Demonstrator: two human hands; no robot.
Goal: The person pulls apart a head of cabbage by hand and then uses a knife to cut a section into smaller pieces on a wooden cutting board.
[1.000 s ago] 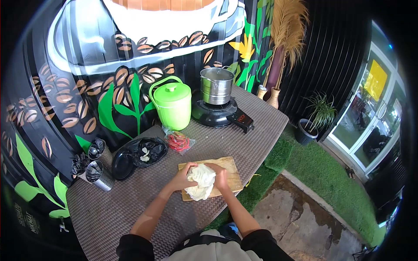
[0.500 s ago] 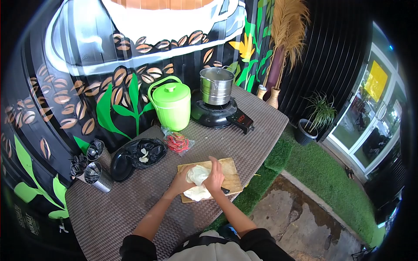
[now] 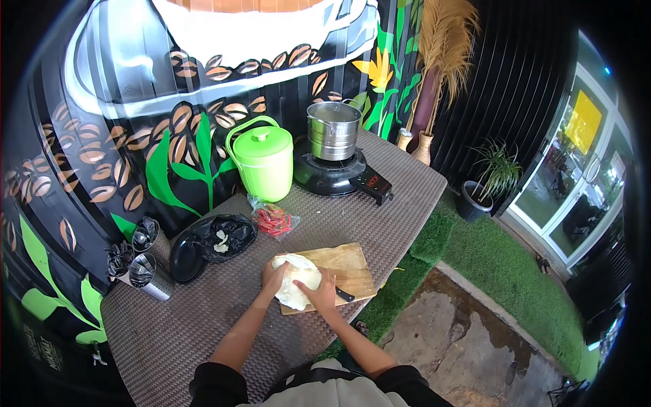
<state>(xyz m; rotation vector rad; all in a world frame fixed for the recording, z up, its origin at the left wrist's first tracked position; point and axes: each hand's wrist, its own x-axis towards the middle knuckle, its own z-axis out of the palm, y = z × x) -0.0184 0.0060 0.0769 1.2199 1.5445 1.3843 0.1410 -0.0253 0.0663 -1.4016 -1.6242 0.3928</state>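
Pale, whitish cabbage leaves (image 3: pixel 298 277) are held between my two hands over the left part of a wooden cutting board (image 3: pixel 349 264). My left hand (image 3: pixel 273 278) grips their left edge, with the thumb on top. From the right, my right hand (image 3: pixel 321 292) holds the other edge, thumb lying across the leaf. Beside the right hand, a knife's black handle (image 3: pixel 345 294) shows on the board; its blade is hidden.
Behind the board lie a bag of red chillies (image 3: pixel 274 221) and a black plastic bag (image 3: pixel 234 234) with leaf scraps. A green lidded bucket (image 3: pixel 264 163) stands near a steel pot (image 3: pixel 333 132) on a portable stove (image 3: pixel 329 175). Metal cutlery cups (image 3: pixel 157 285) stand left.
The rounded pale bundle between my hands now appears as broader, spread leaves. Both hands have shifted slightly left and down, uncovering more of the board and the knife handle.
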